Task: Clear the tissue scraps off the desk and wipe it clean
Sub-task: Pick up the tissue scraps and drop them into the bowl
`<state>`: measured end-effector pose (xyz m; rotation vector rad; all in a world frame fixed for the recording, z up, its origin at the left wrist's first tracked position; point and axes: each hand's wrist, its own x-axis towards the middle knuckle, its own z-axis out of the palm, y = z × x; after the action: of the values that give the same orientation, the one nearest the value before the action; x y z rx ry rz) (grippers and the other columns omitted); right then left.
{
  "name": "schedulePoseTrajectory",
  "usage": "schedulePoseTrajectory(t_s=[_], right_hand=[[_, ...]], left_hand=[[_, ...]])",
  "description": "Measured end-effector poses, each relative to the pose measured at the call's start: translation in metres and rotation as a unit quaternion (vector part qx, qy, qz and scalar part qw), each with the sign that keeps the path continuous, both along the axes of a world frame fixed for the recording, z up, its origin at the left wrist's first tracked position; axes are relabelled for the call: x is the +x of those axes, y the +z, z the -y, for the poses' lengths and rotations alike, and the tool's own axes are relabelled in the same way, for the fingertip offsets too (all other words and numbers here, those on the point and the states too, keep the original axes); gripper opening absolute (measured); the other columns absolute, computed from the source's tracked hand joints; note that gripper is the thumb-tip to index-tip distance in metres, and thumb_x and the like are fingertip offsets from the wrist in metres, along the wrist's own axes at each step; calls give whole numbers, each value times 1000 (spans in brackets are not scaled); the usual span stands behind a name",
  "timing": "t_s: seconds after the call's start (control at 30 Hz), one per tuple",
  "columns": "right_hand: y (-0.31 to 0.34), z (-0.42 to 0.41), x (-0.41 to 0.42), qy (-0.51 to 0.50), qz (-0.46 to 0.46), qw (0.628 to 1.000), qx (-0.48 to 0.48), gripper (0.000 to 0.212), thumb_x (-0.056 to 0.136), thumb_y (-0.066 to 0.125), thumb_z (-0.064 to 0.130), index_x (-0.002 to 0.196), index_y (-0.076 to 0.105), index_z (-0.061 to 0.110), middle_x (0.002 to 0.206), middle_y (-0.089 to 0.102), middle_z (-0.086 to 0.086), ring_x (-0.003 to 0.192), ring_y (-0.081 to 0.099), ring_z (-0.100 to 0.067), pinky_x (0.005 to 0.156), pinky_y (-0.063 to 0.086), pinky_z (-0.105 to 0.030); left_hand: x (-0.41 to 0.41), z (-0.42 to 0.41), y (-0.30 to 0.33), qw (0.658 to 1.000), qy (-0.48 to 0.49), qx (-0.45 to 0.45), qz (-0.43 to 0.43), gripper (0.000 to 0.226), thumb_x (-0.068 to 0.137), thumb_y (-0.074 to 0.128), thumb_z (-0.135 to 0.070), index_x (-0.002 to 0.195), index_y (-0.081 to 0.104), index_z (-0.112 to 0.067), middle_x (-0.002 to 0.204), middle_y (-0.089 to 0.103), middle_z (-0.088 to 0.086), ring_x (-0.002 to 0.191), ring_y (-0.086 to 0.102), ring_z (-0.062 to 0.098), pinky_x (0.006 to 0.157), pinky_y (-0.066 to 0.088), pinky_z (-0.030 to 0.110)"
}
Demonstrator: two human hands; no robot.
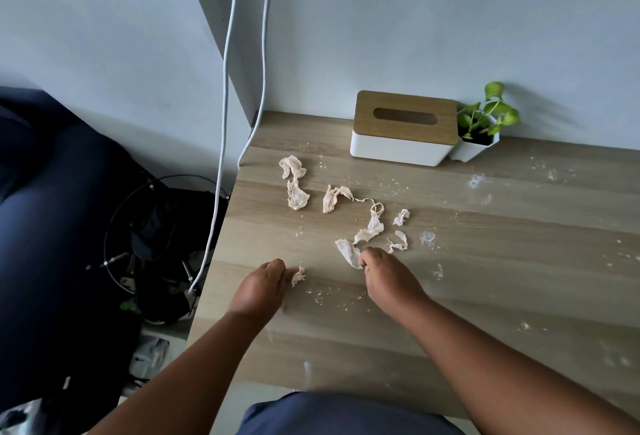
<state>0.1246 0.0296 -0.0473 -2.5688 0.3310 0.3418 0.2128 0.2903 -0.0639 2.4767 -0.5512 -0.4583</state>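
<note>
Several crumpled pale tissue scraps lie across the wooden desk. My right hand pinches one scrap near the desk's middle. My left hand rests on the desk with its fingertips touching a small scrap. Farther back lie a twisted scrap and a long stringy scrap. Small bits sit to the right. White crumbs and smears dot the wood.
A white tissue box with a wooden lid stands at the back against the wall, a small potted plant beside it. Two white cables hang at the desk's left edge. A dark fan stands on the floor to the left.
</note>
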Motion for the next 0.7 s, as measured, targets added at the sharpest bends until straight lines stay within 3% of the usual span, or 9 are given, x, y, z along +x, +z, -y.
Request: schedulePoseTrajectory(t_s=[0.13, 0.2, 0.33, 0.4, 0.53, 0.63, 0.7], right_hand=[[3, 0, 0, -5, 10, 1000, -2, 7, 92, 47, 14, 93, 51, 20, 97, 65, -3, 80, 52, -27, 64, 35, -33], [3, 0, 2, -6, 16, 1000, -23, 1, 94, 48, 22, 94, 49, 22, 96, 65, 0, 80, 56, -28, 62, 37, -33], [0, -2, 7, -2, 23, 998, -52, 15, 98, 47, 35, 104, 52, 22, 102, 66, 1, 88, 64, -29, 65, 49, -36], [-1, -3, 10, 0, 21, 998, -57, 19, 98, 48, 38, 107, 53, 21, 106, 66, 1, 91, 65, -29, 66, 51, -36], [-5, -4, 13, 6, 21, 998, -65, 23, 97, 50, 41, 108, 53, 21, 109, 66, 1, 95, 65, -29, 66, 46, -35], [-8, -4, 14, 11, 19, 997, -78, 26, 98, 50, 42, 110, 51, 20, 109, 66, 0, 96, 65, -29, 66, 44, -35], [-9, -5, 15, 12, 14, 996, -87, 27, 98, 50, 42, 114, 51, 20, 111, 65, -1, 99, 64, -28, 68, 47, -36]], left_hand=[[0, 1, 3, 1000, 13, 1, -6, 35, 104, 57, -38, 78, 40, -21, 75, 64, 11, 73, 57, 42, 58, 36, 38], [0, 3, 5, 1000, 2, 17, -1, 37, 104, 54, -43, 78, 38, -22, 70, 61, 8, 70, 55, 41, 57, 40, 40], [0, -1, 7, 999, -21, 43, 16, 52, 100, 34, -68, 75, 38, -22, 61, 44, -4, 62, 48, 33, 53, 32, 37], [0, -2, 7, 998, -22, 52, 18, 59, 95, 32, -75, 74, 39, -21, 60, 44, -4, 61, 48, 30, 52, 31, 36], [1, -5, 2, 999, 9, 51, -15, 49, 86, 75, -55, 76, 42, -20, 68, 53, -3, 67, 54, 31, 57, 40, 36], [2, -14, -1, 1000, -7, 13, -15, 40, 89, 76, -40, 80, 40, -25, 67, 50, -11, 62, 51, 14, 55, 37, 31], [3, -16, -2, 1000, 0, -18, 1, 38, 92, 75, -35, 80, 40, -26, 63, 49, -15, 61, 55, 1, 50, 34, 16]])
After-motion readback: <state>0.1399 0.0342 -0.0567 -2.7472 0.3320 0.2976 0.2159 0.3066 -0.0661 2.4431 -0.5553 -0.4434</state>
